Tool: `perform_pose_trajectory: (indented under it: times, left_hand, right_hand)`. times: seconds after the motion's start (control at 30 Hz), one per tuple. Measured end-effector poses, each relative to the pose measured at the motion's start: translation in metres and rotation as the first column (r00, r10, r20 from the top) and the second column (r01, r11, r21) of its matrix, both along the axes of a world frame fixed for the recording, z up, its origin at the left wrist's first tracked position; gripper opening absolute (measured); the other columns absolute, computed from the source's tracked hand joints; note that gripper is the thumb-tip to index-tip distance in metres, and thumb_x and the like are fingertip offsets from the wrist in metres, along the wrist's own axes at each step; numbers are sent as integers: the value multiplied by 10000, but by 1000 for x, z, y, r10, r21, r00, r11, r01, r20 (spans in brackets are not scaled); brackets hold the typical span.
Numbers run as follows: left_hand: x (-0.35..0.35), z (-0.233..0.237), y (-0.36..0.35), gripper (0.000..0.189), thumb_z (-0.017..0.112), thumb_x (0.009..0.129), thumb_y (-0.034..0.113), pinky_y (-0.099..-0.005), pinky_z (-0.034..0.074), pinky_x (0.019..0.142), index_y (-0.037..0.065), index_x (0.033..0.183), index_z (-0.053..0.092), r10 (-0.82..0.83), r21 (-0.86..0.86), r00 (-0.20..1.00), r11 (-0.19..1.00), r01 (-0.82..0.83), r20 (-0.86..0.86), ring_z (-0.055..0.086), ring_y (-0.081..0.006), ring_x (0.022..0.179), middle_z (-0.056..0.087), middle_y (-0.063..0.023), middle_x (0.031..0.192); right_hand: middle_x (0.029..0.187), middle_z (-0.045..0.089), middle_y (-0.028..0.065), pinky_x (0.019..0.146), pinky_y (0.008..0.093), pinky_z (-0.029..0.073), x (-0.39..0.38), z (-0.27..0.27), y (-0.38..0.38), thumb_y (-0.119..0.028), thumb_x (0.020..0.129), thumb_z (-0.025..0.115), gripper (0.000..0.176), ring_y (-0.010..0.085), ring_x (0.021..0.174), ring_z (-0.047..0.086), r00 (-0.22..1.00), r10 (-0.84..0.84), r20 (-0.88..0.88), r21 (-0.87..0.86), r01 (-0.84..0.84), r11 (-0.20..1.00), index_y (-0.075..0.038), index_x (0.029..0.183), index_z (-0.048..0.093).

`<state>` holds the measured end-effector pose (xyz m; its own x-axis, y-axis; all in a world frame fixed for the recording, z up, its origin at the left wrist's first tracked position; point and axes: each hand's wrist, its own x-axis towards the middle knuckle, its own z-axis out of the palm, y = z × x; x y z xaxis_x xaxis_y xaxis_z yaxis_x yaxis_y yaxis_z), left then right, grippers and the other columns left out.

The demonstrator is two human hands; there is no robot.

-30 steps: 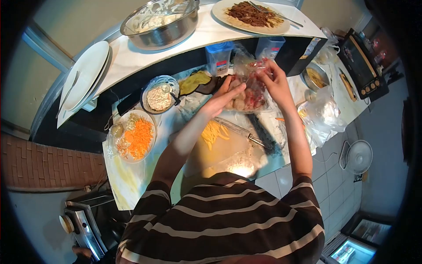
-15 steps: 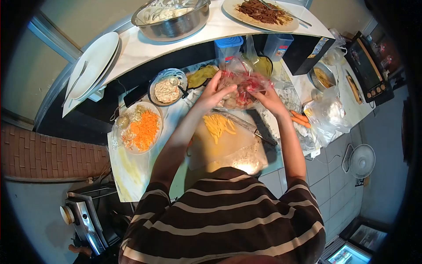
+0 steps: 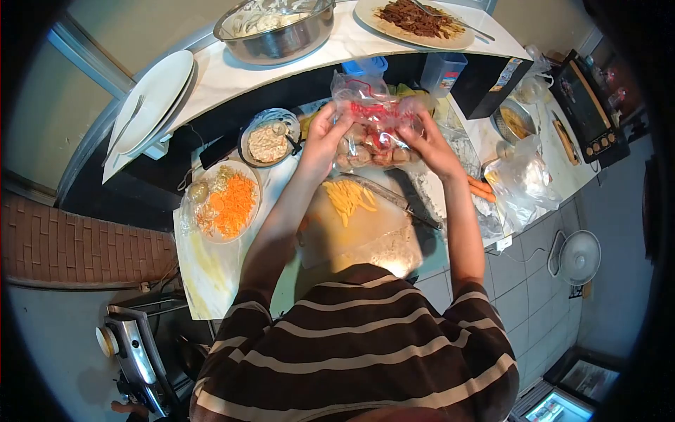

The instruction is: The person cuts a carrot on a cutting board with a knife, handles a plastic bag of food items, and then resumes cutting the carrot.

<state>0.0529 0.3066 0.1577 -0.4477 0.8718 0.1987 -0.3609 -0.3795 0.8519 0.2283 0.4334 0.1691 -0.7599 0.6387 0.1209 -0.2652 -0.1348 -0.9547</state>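
A clear plastic bag point(image 3: 374, 133) with red printing, holding several round pale brown balls, is stretched between my two hands above the cutting board. My left hand point(image 3: 326, 135) pinches its left side, and my right hand point(image 3: 426, 141) grips its right side. Below the bag, yellow strips point(image 3: 348, 200) lie on the cutting board point(image 3: 351, 243). A knife point(image 3: 401, 200) rests along the board's far right edge, partly hidden by the bag. To the left of my left forearm are a bowl of creamy mixture point(image 3: 268, 143) and a plate of shredded orange carrot point(image 3: 233, 204).
On the raised shelf stand a steel bowl point(image 3: 281, 42), a plate of dark shredded meat point(image 3: 425, 24) and stacked white plates point(image 3: 158, 98). Carrots point(image 3: 481, 188) and a plastic bag point(image 3: 526, 176) lie at right, before a toaster oven point(image 3: 587, 105). A stove point(image 3: 140, 352) is at lower left.
Both hands have turned the bag more upright and spread it, so its red printing and the balls show more plainly. My left hand has shifted slightly left and down.
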Motion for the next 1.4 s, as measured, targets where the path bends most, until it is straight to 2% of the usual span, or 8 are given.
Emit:
perform_pose_trajectory:
  times: [0.1, 0.27, 0.47, 0.73, 0.8, 0.93, 1.27, 1.4]
  left_hand:
    - [-1, 15, -6, 230, 606, 946, 52, -265, 465, 924, 24, 1174, 597, 36, 51, 981, 998, -26, -190, 595, -96, 1033, 653, -47, 1136]
    - [-10, 46, -20, 125, 655, 923, 75, -227, 507, 756, 12, 1030, 639, 191, 43, 855, 980, -194, -482, 612, -58, 847, 668, -7, 925]
    - [-11, 39, -10, 194, 625, 957, 149, -232, 491, 820, 38, 1117, 623, 62, 87, 986, 995, -49, -152, 624, -98, 920, 675, -27, 1002]
    - [-5, 38, -22, 233, 674, 918, 148, -259, 493, 842, 39, 1122, 644, -16, -162, 986, 987, -11, -167, 618, -101, 923, 678, -26, 999]
    - [-8, 38, -23, 195, 674, 912, 123, -257, 495, 820, 38, 1087, 660, 22, -117, 957, 991, -58, -289, 616, -94, 900, 682, -28, 975]
    - [-9, 51, -22, 153, 666, 891, 51, -258, 498, 790, 22, 1041, 671, 150, -36, 832, 979, -200, -533, 612, -83, 856, 686, -28, 937]
    - [-2, 50, -43, 306, 603, 949, 108, -296, 492, 885, 6, 1234, 559, -124, -240, 888, 971, 16, -442, 609, -146, 1022, 633, -82, 1160]
    - [-1, 43, -49, 222, 622, 930, 98, -314, 465, 977, 24, 1140, 617, -50, -161, 967, 987, 10, -250, 601, -150, 1043, 621, -84, 1171]
  right_hand:
    - [1170, 609, 57, 869, 262, 478, -1, 9, -2, -178, 952, 618, 255, 103, 1039, 580, 991, 28, 134, 454, -87, 887, -19, 1152, 620]
    - [872, 662, -5, 735, 211, 471, -1, 12, 14, -138, 955, 579, 183, 48, 853, 589, 1000, -15, 16, 377, 8, 926, 12, 1005, 671]
    - [856, 640, -50, 592, 183, 413, -31, 27, -4, -243, 1000, 534, 286, 27, 697, 539, 991, -34, -128, 13, 36, 999, -24, 1157, 629]
    - [1193, 632, 42, 833, 219, 452, -23, 12, 5, -240, 974, 578, 384, 93, 1008, 583, 998, 67, 7, 213, -67, 975, -31, 1296, 552]
    - [921, 655, -11, 585, 214, 436, -20, 25, -5, -242, 931, 662, 344, 53, 721, 577, 989, 95, 115, 408, -134, 903, -58, 1215, 603]
    - [1104, 684, 63, 920, 290, 474, -22, 29, 7, -187, 850, 750, 430, 135, 1040, 608, 992, 124, 26, 638, -112, 762, -21, 1220, 607]
    - [1125, 650, 66, 759, 254, 501, -25, 9, 1, 14, 819, 671, 376, 122, 893, 622, 982, 164, -98, 119, -152, 981, -25, 1188, 613]
    - [1216, 597, 84, 844, 268, 481, -6, 13, 5, -8, 840, 610, 366, 135, 981, 599, 951, 290, 112, 194, -307, 932, -18, 1206, 601]
